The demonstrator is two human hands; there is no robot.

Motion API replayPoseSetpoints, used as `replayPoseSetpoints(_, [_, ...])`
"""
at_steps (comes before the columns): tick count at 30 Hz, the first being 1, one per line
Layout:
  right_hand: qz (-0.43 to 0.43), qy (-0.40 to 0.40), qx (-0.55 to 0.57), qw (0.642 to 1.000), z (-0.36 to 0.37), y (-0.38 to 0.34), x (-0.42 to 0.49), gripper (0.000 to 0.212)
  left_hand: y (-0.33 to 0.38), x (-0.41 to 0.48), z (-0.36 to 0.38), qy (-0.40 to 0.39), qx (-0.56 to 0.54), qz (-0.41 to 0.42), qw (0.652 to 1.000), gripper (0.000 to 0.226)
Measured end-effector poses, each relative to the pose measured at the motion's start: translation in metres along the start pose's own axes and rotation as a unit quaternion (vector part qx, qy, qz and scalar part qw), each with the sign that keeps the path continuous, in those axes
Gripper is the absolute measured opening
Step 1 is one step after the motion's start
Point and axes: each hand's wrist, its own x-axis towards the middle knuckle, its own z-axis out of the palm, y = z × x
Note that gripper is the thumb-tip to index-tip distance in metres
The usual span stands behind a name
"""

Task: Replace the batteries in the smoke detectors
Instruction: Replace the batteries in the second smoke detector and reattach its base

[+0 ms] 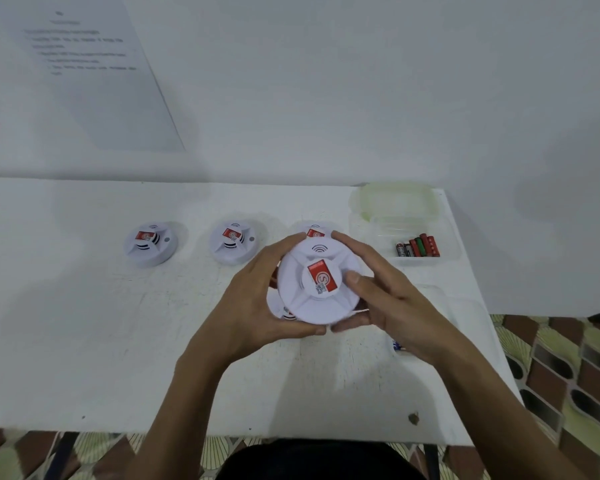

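Held above the white table (84, 306), the round white plastic smoke detector (321, 285) with its red label could slip or jam if I twist unevenly. My left hand (257, 299) curls round its left rim; my right hand (385, 292) wraps the right side, thumb on top. Red, green and black batteries (417, 245) wait beyond my right hand.

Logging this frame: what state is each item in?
Held smoke detector: off the table, label up, gripped by left hand and right hand.
Far-left detector: on table, label up.
Middle detector: on table, label up.
Battery box: open, batteries inside, lid behind it.
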Motion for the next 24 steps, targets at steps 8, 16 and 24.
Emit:
replayPoseSetpoints(8, [-0.019, 0.036, -0.054, 0.998, 0.006, 0.002, -0.009, 0.048, 0.012, -0.009, -0.005, -0.003, -0.026, -0.028, 0.999, 0.094])
replayPoseSetpoints(16, [-0.028, 0.076, -0.048, 0.996, 0.008, 0.009, -0.011, 0.048, 0.01, -0.005, 0.007, -0.011, -0.039, -0.055, 0.998, 0.091])
replayPoseSetpoints(24, [-0.015, 0.092, -0.047, 0.995, 0.002, 0.012, -0.012, 0.047, 0.006, -0.001, 0.015, -0.016, -0.051, -0.056, 0.997, 0.091])
